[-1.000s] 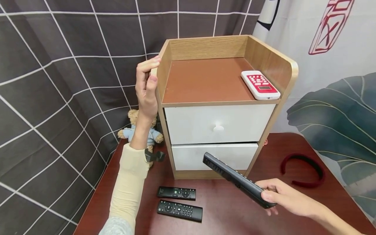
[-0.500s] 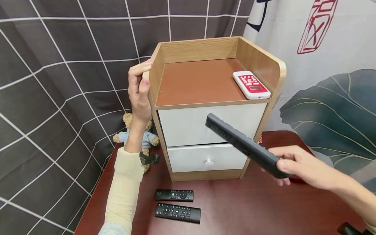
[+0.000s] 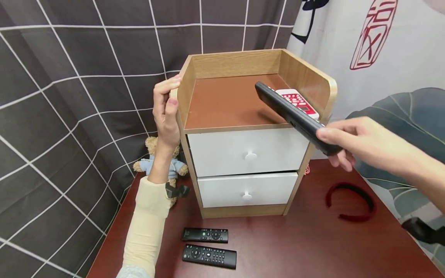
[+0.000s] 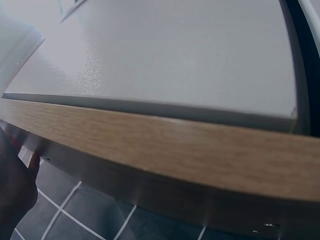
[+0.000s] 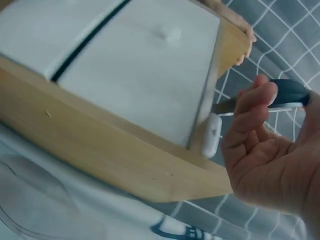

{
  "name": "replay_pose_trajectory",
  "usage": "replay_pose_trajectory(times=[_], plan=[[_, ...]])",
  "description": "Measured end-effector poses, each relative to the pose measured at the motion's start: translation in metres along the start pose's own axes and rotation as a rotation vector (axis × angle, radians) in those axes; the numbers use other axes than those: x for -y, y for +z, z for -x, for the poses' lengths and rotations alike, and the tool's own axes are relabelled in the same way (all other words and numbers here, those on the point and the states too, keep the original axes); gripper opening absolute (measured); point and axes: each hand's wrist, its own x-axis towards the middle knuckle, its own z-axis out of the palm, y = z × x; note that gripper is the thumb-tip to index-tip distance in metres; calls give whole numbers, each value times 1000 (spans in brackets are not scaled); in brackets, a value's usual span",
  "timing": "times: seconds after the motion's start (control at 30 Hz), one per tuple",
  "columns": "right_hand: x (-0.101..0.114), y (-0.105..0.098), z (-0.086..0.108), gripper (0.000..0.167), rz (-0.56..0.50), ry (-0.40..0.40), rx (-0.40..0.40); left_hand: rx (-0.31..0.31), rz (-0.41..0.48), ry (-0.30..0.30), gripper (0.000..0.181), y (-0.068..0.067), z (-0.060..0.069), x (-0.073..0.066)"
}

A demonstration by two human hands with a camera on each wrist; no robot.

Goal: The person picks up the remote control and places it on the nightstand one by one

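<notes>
Over the shelf's front edge (image 3: 226, 128), the black remote (image 3: 291, 115) points lengthwise forward-left.

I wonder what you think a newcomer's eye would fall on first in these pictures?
Probably the black remote control in the right hand, held slanting at the front of the wood-grain cabinet. Next might come the white-and-red keypad device partly hidden behind it, on the cabinet's top at the right. The teddy bear in blue, left of the cabinet, also stands out.
</notes>
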Motion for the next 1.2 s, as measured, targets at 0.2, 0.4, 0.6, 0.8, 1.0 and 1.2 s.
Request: replay_pose_trajectory(times=[0.2, 0.4, 0.6, 0.8, 1.0, 1.2], plan=[[44, -1, -15, 56, 399, 100, -78, -11, -3, 19, 46, -2, 1, 2], [74, 6, -34, 68, 699, 72, -120, -32, -11, 37, 49, -3, -1, 0], [95, 18, -51, 65, 796, 111, -123, -24, -10, 35, 50, -5, -2, 0], [102, 31, -59, 70, 776, 113, -207, -5, 21, 39, 50, -2, -5, 4], [101, 35, -55, 88, 758, 96, -245, 14, 30, 39, 49, -1, -3, 8], [88, 30, -31, 72, 720, 7, -350, 10, 23, 39, 55, -3, 0, 6]])
